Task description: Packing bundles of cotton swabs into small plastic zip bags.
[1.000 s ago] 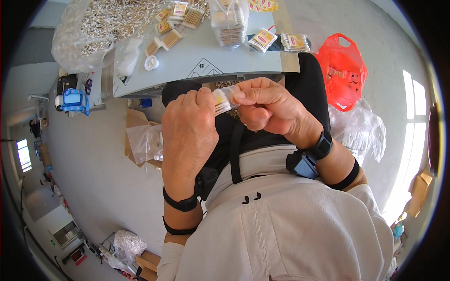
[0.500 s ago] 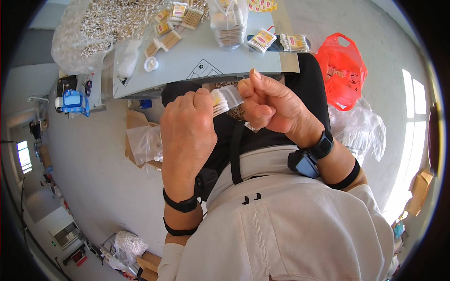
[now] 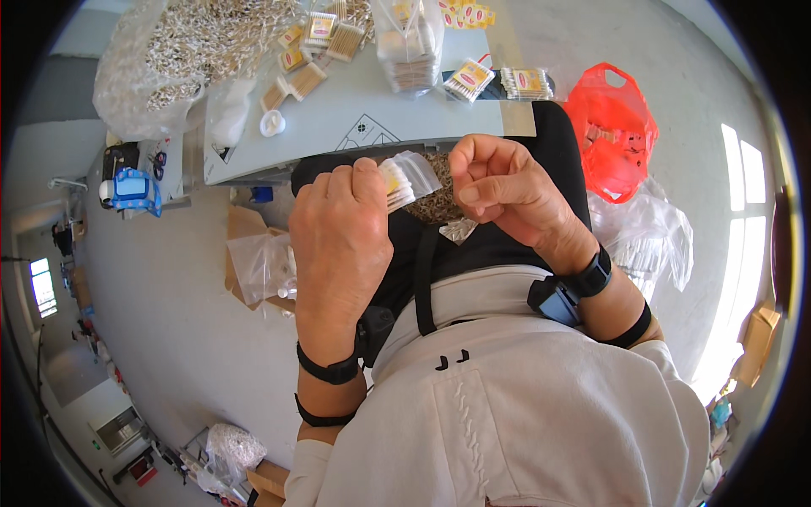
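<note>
Between the fingertips of my left hand (image 3: 340, 232) is a small clear plastic bag of cotton swabs (image 3: 398, 188). White swab tips and a yellow label show inside it, and the bag's clear flap points right; my fingers cover its left part. My right hand (image 3: 507, 190) is just right of the flap, apart from it. Its fingers are loosely bent, a gap shows between thumb and index finger, and nothing is visible in them. Below the hands, between my legs, lies a mass of loose brown swabs (image 3: 432, 203), partly hidden.
Across the table (image 3: 321, 139) lie a big clear bag of loose swabs (image 3: 182, 63), several swab bundles (image 3: 306, 80), a white round lid (image 3: 272, 121) and a bag of stacked packs (image 3: 410, 59). Filled packs (image 3: 469, 79) rest near its right edge. A red plastic bag (image 3: 610, 135) hangs right of my leg.
My right hand has moved slightly up and right, away from the bag's flap, and its fingers have loosened. The left hand keeps the swab bag in nearly the same place.
</note>
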`<act>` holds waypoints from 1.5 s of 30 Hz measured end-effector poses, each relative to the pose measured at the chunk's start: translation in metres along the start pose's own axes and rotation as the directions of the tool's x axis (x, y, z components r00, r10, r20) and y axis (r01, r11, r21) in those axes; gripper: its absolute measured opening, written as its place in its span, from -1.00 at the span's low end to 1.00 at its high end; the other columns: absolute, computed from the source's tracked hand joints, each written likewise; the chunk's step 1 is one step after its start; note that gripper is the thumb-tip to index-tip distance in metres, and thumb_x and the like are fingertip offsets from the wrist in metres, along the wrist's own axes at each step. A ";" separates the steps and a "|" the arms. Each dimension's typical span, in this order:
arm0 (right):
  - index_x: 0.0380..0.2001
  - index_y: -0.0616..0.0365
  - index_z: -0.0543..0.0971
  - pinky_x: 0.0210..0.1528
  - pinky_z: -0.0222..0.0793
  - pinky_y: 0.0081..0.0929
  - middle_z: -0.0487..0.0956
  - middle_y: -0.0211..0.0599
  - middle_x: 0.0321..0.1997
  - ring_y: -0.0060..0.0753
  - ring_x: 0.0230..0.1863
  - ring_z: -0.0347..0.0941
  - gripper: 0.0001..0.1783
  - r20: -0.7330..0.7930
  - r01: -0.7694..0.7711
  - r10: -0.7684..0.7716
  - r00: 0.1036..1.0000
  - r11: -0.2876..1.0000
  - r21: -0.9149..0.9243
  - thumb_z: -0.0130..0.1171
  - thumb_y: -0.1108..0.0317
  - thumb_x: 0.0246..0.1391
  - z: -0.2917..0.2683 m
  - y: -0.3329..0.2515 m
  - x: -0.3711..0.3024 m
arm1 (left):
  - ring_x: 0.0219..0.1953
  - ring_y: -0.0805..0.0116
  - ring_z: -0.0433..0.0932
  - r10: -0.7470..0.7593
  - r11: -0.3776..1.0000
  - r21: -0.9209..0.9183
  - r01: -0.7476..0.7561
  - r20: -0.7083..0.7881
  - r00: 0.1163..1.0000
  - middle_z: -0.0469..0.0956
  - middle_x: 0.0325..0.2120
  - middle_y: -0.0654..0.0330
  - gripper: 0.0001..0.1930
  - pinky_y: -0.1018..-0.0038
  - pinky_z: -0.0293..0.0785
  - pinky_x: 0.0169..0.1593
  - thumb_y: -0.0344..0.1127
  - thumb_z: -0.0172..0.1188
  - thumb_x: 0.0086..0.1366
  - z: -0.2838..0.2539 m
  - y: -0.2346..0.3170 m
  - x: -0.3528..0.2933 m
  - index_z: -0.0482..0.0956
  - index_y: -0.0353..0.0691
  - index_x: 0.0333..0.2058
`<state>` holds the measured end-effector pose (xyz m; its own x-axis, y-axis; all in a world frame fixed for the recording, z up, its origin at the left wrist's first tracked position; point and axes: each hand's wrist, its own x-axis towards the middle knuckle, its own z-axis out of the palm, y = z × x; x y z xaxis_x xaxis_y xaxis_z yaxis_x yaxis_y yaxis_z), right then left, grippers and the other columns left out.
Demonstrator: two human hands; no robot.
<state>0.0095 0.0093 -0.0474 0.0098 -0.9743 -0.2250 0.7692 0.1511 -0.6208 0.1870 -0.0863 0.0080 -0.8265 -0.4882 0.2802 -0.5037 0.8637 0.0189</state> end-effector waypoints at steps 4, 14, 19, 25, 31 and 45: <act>-0.35 0.20 0.53 -0.62 0.04 -0.79 0.48 -0.51 -0.54 -0.73 -0.58 0.31 -0.84 0.023 0.015 -0.015 1.000 0.999 -0.032 0.26 0.57 -0.06 0.007 -0.004 -0.001 | -0.46 0.20 0.45 0.020 0.999 0.040 -0.019 -0.026 0.999 0.44 -0.53 0.10 -0.72 0.34 0.37 -0.36 -0.56 0.11 0.00 0.003 -0.001 0.000 0.46 -0.41 -0.24; -0.38 0.27 0.51 -0.64 0.05 -0.74 0.46 -0.43 -0.58 -0.71 -0.68 0.24 -0.86 0.043 -0.049 0.053 0.998 0.995 -0.081 0.22 0.60 -0.06 0.015 -0.004 0.003 | -0.43 0.19 0.47 0.063 0.998 -0.030 -0.063 -0.007 0.998 0.44 -0.52 0.09 -0.71 0.34 0.37 -0.34 -0.57 0.12 -0.03 0.003 0.007 0.004 0.44 -0.43 -0.25; -0.45 0.23 0.48 -0.69 0.04 -0.73 0.40 -0.45 -0.61 -0.70 -0.70 0.22 -0.91 0.209 -0.142 0.108 0.972 0.978 0.156 0.20 0.60 -0.02 0.005 0.001 0.005 | -0.42 0.16 0.48 0.084 0.988 -0.128 -0.087 -0.026 0.996 0.44 -0.52 0.07 -0.72 0.33 0.37 -0.33 -0.58 0.12 -0.03 0.004 0.011 0.007 0.44 -0.43 -0.26; -0.50 0.21 0.44 -0.69 0.03 -0.72 0.37 -0.46 -0.62 -0.70 -0.72 0.19 -0.87 0.122 -0.107 0.088 0.989 0.981 0.162 0.20 0.58 0.01 0.008 0.002 0.004 | -0.44 0.15 0.47 0.074 0.989 -0.130 -0.075 -0.007 0.997 0.43 -0.52 0.07 -0.71 0.31 0.36 -0.35 -0.59 0.11 -0.03 0.007 0.011 0.006 0.45 -0.43 -0.24; -0.49 0.20 0.45 -0.68 0.03 -0.72 0.37 -0.49 -0.62 -0.72 -0.72 0.18 -0.87 0.148 -0.090 0.077 0.986 0.993 0.077 0.21 0.54 0.04 0.011 0.000 0.003 | -0.45 0.16 0.46 0.068 0.984 -0.164 -0.066 0.006 0.998 0.42 -0.54 0.08 -0.71 0.32 0.36 -0.36 -0.57 0.12 -0.02 0.008 0.012 0.005 0.45 -0.43 -0.24; -0.32 0.26 0.54 -0.65 -0.01 -0.76 0.44 -0.45 -0.58 -0.71 -0.64 0.22 -0.86 0.026 0.012 -0.014 1.000 0.997 0.079 0.18 0.59 -0.02 -0.015 -0.001 -0.004 | -0.45 0.18 0.46 0.021 0.998 -0.055 -0.021 0.004 1.000 0.46 -0.51 0.08 -0.73 0.32 0.36 -0.36 -0.58 0.12 0.02 0.008 0.009 0.004 0.46 -0.44 -0.23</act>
<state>-0.0009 0.0158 -0.0572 0.0158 -0.9803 -0.1970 0.8175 0.1261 -0.5620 0.1775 -0.0814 0.0018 -0.8381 -0.4701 0.2767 -0.4716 0.8794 0.0656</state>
